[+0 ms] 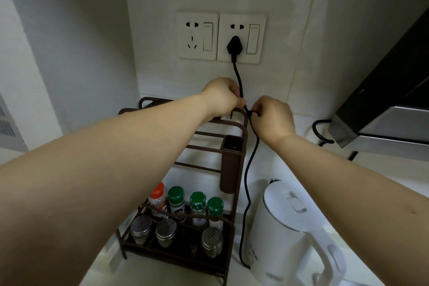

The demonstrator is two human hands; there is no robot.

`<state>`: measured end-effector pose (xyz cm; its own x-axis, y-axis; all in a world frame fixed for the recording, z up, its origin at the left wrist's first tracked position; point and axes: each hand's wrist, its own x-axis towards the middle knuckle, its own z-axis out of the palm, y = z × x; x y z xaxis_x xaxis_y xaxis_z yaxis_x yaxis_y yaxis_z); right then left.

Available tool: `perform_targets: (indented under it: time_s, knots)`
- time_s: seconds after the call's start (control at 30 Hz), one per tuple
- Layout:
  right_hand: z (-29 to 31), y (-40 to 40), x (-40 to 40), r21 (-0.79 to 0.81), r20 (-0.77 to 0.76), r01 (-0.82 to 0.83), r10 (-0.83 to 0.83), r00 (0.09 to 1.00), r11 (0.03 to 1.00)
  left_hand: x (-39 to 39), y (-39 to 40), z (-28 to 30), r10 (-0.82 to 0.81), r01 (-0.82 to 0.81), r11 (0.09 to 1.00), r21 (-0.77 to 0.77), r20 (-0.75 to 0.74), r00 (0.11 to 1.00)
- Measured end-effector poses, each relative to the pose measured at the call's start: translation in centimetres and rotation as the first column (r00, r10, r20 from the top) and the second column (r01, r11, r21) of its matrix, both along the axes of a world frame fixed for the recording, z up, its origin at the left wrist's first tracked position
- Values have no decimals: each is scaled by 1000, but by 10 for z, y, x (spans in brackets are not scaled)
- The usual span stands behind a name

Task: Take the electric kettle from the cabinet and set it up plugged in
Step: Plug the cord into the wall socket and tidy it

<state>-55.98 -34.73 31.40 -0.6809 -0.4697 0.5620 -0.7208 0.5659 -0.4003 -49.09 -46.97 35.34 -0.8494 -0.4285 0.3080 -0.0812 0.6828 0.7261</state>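
A white electric kettle (285, 232) stands on the counter at the lower right, its handle toward me. Its black plug (235, 47) sits in the right wall socket (241, 38). The black cord (246, 183) hangs from the plug down to the kettle's base. My left hand (221, 97) pinches the cord a little below the plug. My right hand (271, 119) grips the cord just beside it, fingers closed on a small black tie or kink.
A brown wire spice rack (234, 223) with several shakers and jars stands left of the kettle. A second socket (197, 36) is free on the left. A dark range hood (383, 109) juts in at the right, with another black cord (319, 132) beneath.
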Motion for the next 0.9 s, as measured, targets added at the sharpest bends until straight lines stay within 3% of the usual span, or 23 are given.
perform_targets:
  time_s: [0.2, 0.37, 0.53, 0.9]
  knots:
    - [0, 6, 0, 4, -27, -77, 77, 997, 997, 1, 0, -1, -2, 2, 999, 32, 1, 1000]
    - [3, 1, 2, 121, -60, -52, 59, 996, 991, 4, 4, 1, -6, 6, 999, 34, 15, 1000]
    - [6, -5, 12, 177, 31, -20, 15, 999, 984, 5, 5, 1, 3, -3, 999, 32, 17, 1000]
    - [16, -2, 13, -125, 384, -146, 183, 905, 981, 10, 9, 4, 59, -57, 995, -84, 15, 998]
